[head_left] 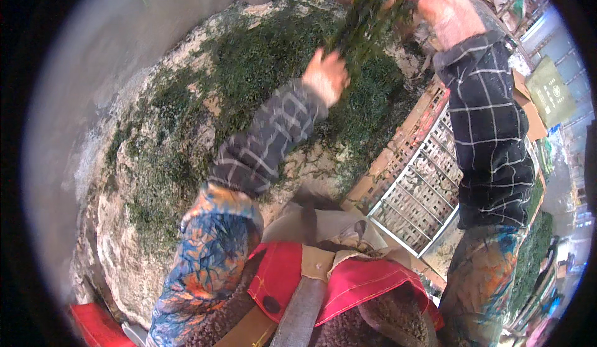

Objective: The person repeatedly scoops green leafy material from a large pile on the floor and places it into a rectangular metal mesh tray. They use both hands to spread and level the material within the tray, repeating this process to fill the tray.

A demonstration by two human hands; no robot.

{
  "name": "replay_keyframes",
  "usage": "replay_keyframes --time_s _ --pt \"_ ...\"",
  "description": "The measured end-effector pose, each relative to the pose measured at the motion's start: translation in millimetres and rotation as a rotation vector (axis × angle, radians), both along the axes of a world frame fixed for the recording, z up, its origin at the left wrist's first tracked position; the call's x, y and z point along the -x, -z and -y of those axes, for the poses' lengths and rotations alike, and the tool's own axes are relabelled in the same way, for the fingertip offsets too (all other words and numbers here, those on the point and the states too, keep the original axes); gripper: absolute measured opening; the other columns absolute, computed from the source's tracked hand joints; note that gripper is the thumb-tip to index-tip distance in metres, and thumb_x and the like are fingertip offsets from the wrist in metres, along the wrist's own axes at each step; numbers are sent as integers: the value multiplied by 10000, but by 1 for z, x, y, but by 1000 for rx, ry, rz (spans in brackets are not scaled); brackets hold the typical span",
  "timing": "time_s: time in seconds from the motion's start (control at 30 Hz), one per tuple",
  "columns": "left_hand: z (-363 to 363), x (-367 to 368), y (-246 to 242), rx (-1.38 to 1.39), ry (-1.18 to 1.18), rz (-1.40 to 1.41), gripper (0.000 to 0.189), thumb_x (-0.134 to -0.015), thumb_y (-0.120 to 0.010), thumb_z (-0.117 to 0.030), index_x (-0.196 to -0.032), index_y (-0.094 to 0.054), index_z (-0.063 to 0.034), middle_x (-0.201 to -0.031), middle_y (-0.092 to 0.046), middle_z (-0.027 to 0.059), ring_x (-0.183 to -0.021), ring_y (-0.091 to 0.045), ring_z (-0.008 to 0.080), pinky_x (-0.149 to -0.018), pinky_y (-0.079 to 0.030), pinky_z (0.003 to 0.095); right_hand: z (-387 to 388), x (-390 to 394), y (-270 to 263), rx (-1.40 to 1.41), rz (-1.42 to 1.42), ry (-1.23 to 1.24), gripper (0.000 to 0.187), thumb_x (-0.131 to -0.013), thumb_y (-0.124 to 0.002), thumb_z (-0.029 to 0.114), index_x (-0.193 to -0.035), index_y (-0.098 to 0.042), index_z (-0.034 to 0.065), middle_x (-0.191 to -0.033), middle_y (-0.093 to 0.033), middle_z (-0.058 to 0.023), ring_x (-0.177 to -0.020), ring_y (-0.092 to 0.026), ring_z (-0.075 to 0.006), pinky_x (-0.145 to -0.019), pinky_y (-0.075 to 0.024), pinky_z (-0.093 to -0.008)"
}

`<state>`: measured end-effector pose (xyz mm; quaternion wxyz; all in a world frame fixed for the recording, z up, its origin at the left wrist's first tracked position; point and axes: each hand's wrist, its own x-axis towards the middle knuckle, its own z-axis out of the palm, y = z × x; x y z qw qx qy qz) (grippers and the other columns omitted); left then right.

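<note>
At the upper right, my right hand (pixel 443 6) is closed around a bunch of long dark green plant stems (pixel 368 18), blurred by motion. The stems slant down and left from that fist. Close to their lower end is my left hand (pixel 329 77), with its back towards me and fingers somewhat apart; its palm side is hidden, and I see nothing held in it. Beneath both hands, small green leaf bits (pixel 261 53) lie thickly scattered over a broad, pale, stained surface (pixel 119 253).
A metal-framed rack (pixel 415 172) with a perforated, grid-like panel stands beside my right arm. Further right are a cardboard box (pixel 527 107) and an olive-green bag (pixel 550 90) bearing writing. A red object (pixel 100 326) is at the lower left. Metal bars (pixel 513 2) cross the upper right.
</note>
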<state>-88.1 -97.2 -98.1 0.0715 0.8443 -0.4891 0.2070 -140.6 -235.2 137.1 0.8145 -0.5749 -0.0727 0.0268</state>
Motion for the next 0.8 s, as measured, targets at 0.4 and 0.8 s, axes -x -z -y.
replay_keyframes --time_s 0.4,0.8 --pt "-69 44 174 12 -105 -332 186 -817 -575 -153 -957 -650 -56 -986 -641 141 -941 -598 321 -824 -509 425 34 -32 -26 41 32 223 185 -958 -490 121 -945 -568 -46 -552 -438 47 -456 -372 -73 -401 -341 -254" --pt "-184 -65 229 524 -89 -1570 233 -884 -632 -104 -1107 -570 -76 -1061 -554 41 -1015 -552 275 -944 -487 520 65 -48 -116 -42 267 363 200 -953 -445 109 -936 -555 -57 -542 -435 32 -442 -354 -92 -394 -313 -252"
